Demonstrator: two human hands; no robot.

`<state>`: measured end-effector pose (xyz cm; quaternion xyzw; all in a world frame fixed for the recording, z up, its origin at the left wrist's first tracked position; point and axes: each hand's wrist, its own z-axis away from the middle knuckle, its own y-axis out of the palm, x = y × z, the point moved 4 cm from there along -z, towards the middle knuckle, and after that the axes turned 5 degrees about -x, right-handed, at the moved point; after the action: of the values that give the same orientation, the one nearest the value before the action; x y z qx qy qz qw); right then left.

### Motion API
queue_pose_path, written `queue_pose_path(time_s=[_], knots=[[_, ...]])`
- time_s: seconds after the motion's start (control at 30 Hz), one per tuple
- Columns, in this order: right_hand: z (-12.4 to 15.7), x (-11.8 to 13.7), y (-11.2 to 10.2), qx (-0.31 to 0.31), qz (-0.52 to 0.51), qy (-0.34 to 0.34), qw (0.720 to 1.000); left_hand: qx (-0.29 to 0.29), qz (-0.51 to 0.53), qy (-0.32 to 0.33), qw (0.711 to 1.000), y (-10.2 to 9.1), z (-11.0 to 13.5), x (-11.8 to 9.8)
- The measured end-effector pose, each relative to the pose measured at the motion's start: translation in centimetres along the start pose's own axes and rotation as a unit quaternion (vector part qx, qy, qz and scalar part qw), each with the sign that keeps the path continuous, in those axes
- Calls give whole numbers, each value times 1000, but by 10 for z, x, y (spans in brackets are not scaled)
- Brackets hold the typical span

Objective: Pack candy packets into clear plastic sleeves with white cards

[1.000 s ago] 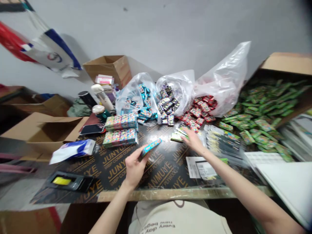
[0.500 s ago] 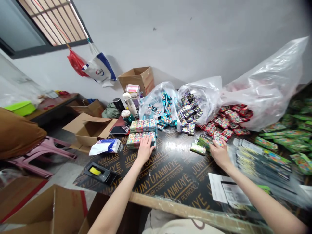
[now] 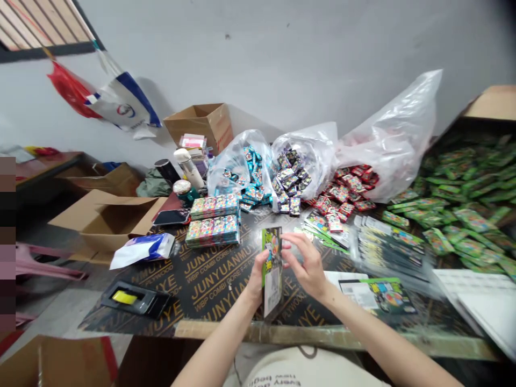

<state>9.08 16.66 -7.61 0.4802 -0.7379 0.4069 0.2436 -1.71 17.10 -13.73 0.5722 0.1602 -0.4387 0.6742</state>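
My left hand [image 3: 258,277] is closed on the near-left edge of a flat, green-and-black printed pouch [image 3: 273,274] that stands upright above the table. My right hand [image 3: 306,263] is just right of it, fingers apart and slightly curved, tips close to the pouch's upper edge; whether they touch it I cannot tell. Left of the hands sit stacked rows of small colourful packs [image 3: 213,228]. Beyond my right hand, a few green-edged pouches [image 3: 322,228] lie fanned out, one small red pack [image 3: 334,223] on them. Another green-and-black pouch [image 3: 379,295] lies flat by my right forearm.
Clear plastic bags spill blue packs [image 3: 253,191], purple-black packs [image 3: 292,180] and red packs [image 3: 350,185] along the wall. Green packs [image 3: 475,226] heap at right, beside sleeved pouches [image 3: 387,252]. A phone [image 3: 171,216], tape dispenser [image 3: 135,298], tissue pack [image 3: 145,250] and open carton [image 3: 116,220] stand left.
My left hand has left the stacked packs and now holds the pouch. My right hand has come from the red packs to beside it. The view has turned right.
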Motion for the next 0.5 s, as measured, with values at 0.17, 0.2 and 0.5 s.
queue_pose_path(time_s=[0.17, 0.2, 0.5], knots=[[-26, -16, -23, 26, -8, 47, 999, 18, -50, -52, 997, -5, 10, 10], [-28, -17, -23, 54, -3, 41, 998, 24, -64, -46, 997, -4, 9, 10], [-16, -22, -26, 303, 44, 6, 952, 109, -198, 21, 974, 22, 21, -15]])
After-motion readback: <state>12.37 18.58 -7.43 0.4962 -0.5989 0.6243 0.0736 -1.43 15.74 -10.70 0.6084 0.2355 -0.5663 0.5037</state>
